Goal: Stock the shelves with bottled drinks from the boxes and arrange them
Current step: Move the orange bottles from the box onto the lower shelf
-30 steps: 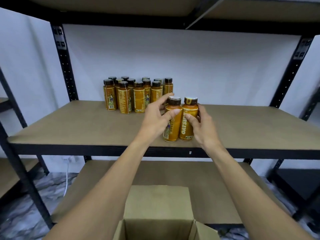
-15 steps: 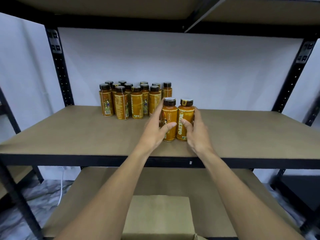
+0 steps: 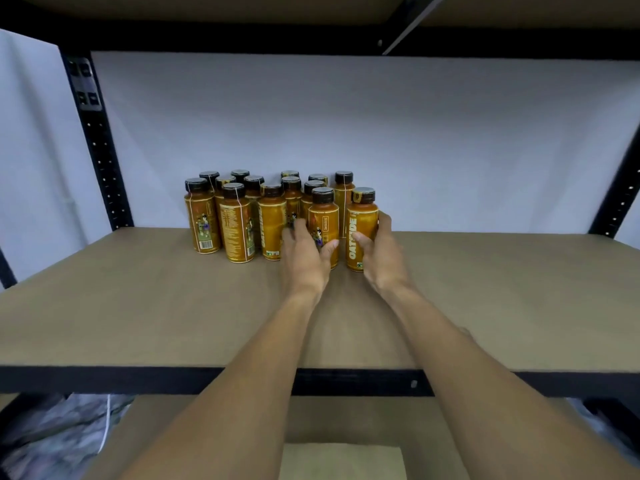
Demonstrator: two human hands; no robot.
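The left hand (image 3: 304, 261) was wrapped round an orange plastic bottle with a dark brown cap (image 3: 323, 216), thumb on the bottle's right flank and fingers (blurred) round its left. The right hand (image 3: 381, 258) gripped a second orange bottle lettered OATSIDE in white (image 3: 360, 223), thumb across the front, fingers reaching behind its right side. The hands lay close side by side without touching, each clamped on its own bottle. Both bottles stood upright on the tan fibreboard shelf (image 3: 138, 306) with a narrow gap between them.

They stood at the front right corner of the cluster of matching orange bottles (image 3: 239, 223) — the dark-capped one just beside the cluster's front row, the OATSIDE one outermost to the right. Behind the cluster rose a plain white wall (image 3: 450, 133). Left of the cluster stood a black perforated steel upright (image 3: 100, 143), and above the cluster ran the underside of another board shelf (image 3: 207, 8). Well in front of the cluster and below it, a piece of tan cardboard box (image 3: 343, 460) showed between the forearms at the bottom edge.
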